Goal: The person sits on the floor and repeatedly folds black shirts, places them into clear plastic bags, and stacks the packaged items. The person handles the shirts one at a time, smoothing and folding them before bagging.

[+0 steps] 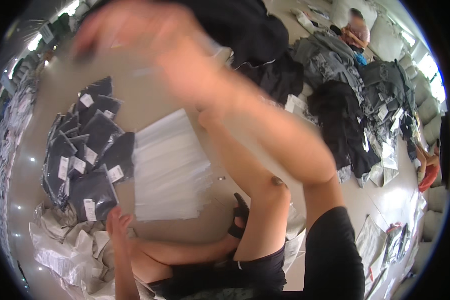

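My right arm stretches across the upper part of the view, and my right hand (130, 30) at the top left is smeared by motion. Its fingers and anything in them cannot be made out. Low on the left is my left hand (119, 225), its fingers raised and apart with nothing in them. Just beyond it lies a dark folded garment in a clear bag with a white tag (92, 192), one of several bagged garments (102, 132) spread overlapping on the floor. Right of these rests a stack of clear plastic bags (170, 165).
Black cloth (235, 30) is piled ahead, with grey and black garments (335, 70) heaped farther right. Crumpled beige sacking (67, 245) lies beside my left hand. My bent legs (265, 215) take up the near middle. One person (356, 32) sits far back; another (427, 172) is at the right edge.
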